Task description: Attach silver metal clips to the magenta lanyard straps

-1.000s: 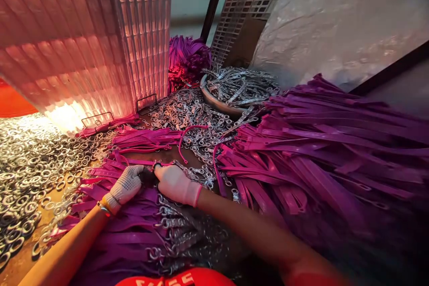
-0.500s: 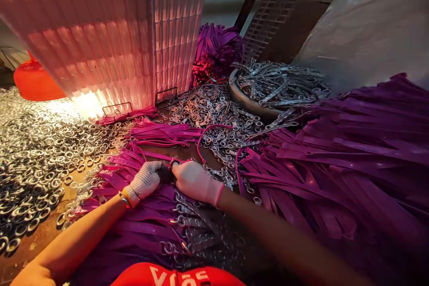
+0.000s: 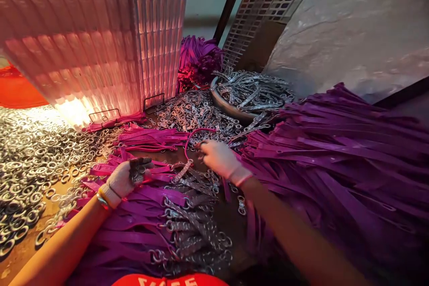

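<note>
My left hand [image 3: 126, 178], in a white glove with blackened fingers, is turned partly palm up with its fingers stretched out. It hovers over purple straps [image 3: 140, 214] laid side by side; small grey shapes show in the palm, too unclear to name. My right hand [image 3: 219, 160], gloved too, reaches to the edge of a heap of metal links [image 3: 186, 109]. Its dark fingers are bent and slightly apart, with nothing clearly between them. Between the hands lies a braided metal piece [image 3: 183, 170] near a thin pink strap loop [image 3: 186, 143]. More braided metal pieces [image 3: 197, 232] hang off the strap ends.
Loose metal rings [image 3: 67, 156] spread across the left. A bundle of purple straps [image 3: 335, 152] fills the right. Behind stand a basin [image 3: 231, 109] heaped with braided metal pieces, a ribbed translucent panel [image 3: 100, 44] and an orange lamp shade [image 3: 20, 89].
My hands have parted from the strap they were working on together. The left has drawn left and opened; the right has moved right, up to the links. The view has shifted a little.
</note>
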Motion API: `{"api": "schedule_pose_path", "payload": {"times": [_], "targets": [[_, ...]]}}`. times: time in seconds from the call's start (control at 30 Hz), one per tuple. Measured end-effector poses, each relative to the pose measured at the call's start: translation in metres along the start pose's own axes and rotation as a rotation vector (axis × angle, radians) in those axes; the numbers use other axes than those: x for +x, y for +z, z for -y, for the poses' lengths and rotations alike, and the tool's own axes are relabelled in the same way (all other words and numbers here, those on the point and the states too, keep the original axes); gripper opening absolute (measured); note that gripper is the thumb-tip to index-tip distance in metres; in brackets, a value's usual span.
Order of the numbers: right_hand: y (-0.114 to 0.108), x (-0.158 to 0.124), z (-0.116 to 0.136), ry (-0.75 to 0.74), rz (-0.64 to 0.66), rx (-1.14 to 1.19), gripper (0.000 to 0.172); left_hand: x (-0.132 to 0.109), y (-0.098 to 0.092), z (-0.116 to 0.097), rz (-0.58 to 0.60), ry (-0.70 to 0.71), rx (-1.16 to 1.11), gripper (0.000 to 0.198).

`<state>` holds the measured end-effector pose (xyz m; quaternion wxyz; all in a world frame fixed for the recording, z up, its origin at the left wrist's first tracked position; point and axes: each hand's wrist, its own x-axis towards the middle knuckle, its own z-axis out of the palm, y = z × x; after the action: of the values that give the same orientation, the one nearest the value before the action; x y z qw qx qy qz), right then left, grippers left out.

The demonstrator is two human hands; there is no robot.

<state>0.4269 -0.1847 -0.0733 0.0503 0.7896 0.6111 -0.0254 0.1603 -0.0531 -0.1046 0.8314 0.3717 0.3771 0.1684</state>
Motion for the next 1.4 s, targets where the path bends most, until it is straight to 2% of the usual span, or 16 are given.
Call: {"api": "schedule_pose_path", "payload": {"times": [0.07, 0.17, 0.27, 0.37, 0.43, 0.5, 0.63, 0.67, 0.77, 0.83, 0.9, 1.0, 1.1, 1.23, 1.33, 1.4], "targets": [[0.008, 0.006, -0.038, 0.147, -0.006, -0.063, 0.027, -0.004, 0.003, -0.003, 0.01, -0.054, -0.083, 0.032], [0.028, 0.01, -0.073, 0.235, -0.003, -0.094, 0.027, -0.008, 0.008, 0.001, 0.024, -0.107, -0.044, 0.036], [0.044, 0.012, -0.086, 0.26, -0.044, -0.057, 0.024, -0.01, 0.01, 0.009, 0.05, -0.094, 0.004, 0.036], [0.05, 0.014, -0.085, 0.263, -0.144, 0.034, 0.028, -0.013, 0.01, 0.015, 0.084, 0.005, 0.064, 0.032], [0.05, 0.016, -0.075, 0.224, -0.217, 0.098, 0.032, -0.015, 0.011, 0.017, 0.092, 0.07, 0.183, 0.028], [0.047, 0.016, -0.053, 0.134, -0.275, 0.23, 0.034, -0.018, 0.013, 0.019, 0.081, 0.119, 0.338, 0.031], [0.036, 0.003, 0.025, -0.189, -0.286, 0.882, 0.032, -0.023, 0.02, 0.023, -0.009, 0.241, 0.537, 0.031], [0.031, -0.002, 0.046, -0.227, -0.273, 1.019, 0.031, -0.024, 0.021, 0.024, -0.041, 0.288, 0.564, 0.03], [0.018, -0.012, 0.095, -0.278, -0.085, 1.348, 0.034, -0.025, 0.021, 0.027, -0.067, 0.419, 0.624, 0.026], [0.013, -0.014, 0.111, -0.268, 0.057, 1.529, 0.035, -0.026, 0.02, 0.026, -0.02, 0.462, 0.611, 0.02], [0.012, -0.014, 0.116, -0.201, 0.117, 1.642, 0.037, -0.028, 0.021, 0.023, 0.042, 0.453, 0.519, 0.019], [0.017, -0.013, 0.116, -0.022, -0.03, 1.709, 0.041, -0.032, 0.028, 0.021, 0.102, 0.358, 0.262, 0.033], [0.024, -0.013, 0.118, 0.04, -0.198, 1.664, 0.038, -0.033, 0.034, 0.025, 0.06, 0.3, 0.064, 0.047], [0.034, -0.017, 0.12, -0.087, -0.31, 1.361, 0.035, -0.029, 0.033, 0.031, -0.043, 0.296, 0.017, 0.049], [0.037, -0.019, 0.116, -0.191, -0.36, 1.08, 0.045, -0.028, 0.029, 0.029, -0.036, 0.328, 0.083, 0.049], [0.034, -0.019, 0.11, -0.282, -0.352, 1.024, 0.047, -0.03, 0.028, 0.024, -0.026, 0.331, 0.165, 0.049]]}}
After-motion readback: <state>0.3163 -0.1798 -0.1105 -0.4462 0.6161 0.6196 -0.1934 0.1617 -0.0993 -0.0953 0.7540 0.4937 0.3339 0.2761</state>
